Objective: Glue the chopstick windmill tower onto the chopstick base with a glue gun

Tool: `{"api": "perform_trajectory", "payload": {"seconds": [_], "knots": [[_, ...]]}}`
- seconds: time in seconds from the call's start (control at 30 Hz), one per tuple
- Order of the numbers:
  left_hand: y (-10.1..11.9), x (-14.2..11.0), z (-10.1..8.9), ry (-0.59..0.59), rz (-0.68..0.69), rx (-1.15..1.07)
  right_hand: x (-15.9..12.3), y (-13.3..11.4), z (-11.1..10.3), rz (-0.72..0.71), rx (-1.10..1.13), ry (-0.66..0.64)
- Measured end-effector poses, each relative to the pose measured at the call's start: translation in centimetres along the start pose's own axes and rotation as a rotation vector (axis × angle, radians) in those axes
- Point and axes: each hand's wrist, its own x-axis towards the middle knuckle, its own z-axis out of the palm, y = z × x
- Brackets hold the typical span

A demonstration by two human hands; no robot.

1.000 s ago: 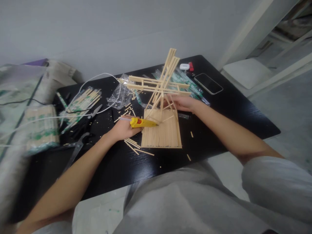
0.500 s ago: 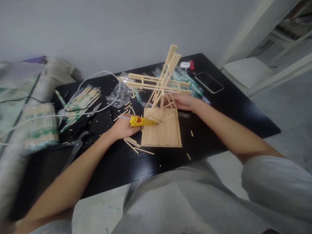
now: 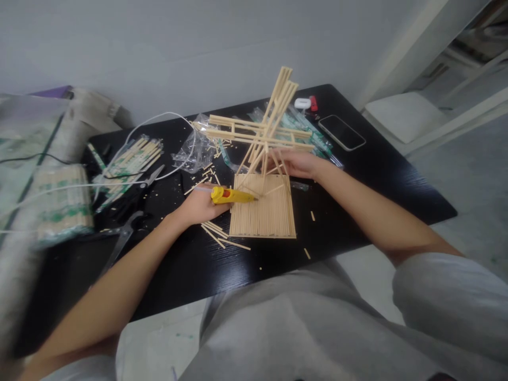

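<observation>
My left hand (image 3: pixel 200 205) is closed around a yellow hot glue gun (image 3: pixel 228 196), its nozzle over a square base of wooden sticks (image 3: pixel 264 219). A stick frame with crossed windmill-like arms (image 3: pixel 265 138) stands on slanted legs at the back of this base. Behind those legs, my right hand (image 3: pixel 296 163) reaches in from the right. Its fingers are partly hidden by the sticks, and what they hold, if anything, cannot be made out. Several short cut sticks (image 3: pixel 216 233) lie beside the base near my left hand.
On the left are a wrapped bundle of sticks (image 3: pixel 65 203), loose sticks in plastic (image 3: pixel 133 161), scissors (image 3: pixel 153 177), pliers (image 3: pixel 125 235) and a looping white cable (image 3: pixel 194 143). Crumpled plastic (image 3: pixel 196 151), a phone (image 3: pixel 342 133) and a white case (image 3: pixel 302 103) lie toward the back of the black table (image 3: pixel 397 196).
The whole view shifts slightly. Both hands, the glue gun and the stick model keep nearly the same places relative to each other.
</observation>
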Motion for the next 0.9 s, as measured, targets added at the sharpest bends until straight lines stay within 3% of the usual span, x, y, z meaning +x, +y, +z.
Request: {"api": "perform_trajectory", "payload": {"seconds": [0.9], "knots": [[-0.48, -0.05, 0.32, 0.006, 0.037, -0.006, 0.35, 0.43, -0.52, -0.004, 0.052, -0.047]]}}
